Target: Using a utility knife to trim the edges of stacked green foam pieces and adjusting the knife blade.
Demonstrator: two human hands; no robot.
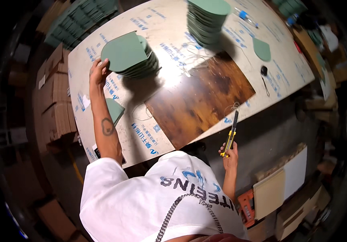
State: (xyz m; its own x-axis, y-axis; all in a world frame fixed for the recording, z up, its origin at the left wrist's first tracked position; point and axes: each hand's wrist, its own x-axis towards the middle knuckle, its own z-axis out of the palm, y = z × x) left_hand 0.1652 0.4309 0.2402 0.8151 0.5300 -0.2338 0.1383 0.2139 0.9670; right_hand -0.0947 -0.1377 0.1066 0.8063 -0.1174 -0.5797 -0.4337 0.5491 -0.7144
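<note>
My left hand [99, 71] is at the near-left edge of a stack of flat green pieces [126, 52], its fingers closed on the rounded edge of the top piece. That top piece sits turned askew from the ones below. In my right hand [230, 153] is a yellow and black utility knife [230, 139], held off the table's near edge. Its dark blade is out and points up and away from me, close to a loose loop of string [232, 108]. A brown wood-patterned board [201, 101] lies on the table between my hands.
A taller green stack [209, 24] stands at the far side of the white printed table [165, 20]. Single green pieces [262, 49] [114, 109], a clear bottle [246, 18] and a small black object [264, 71] lie about. Cardboard stacks [58, 109] stand at the left.
</note>
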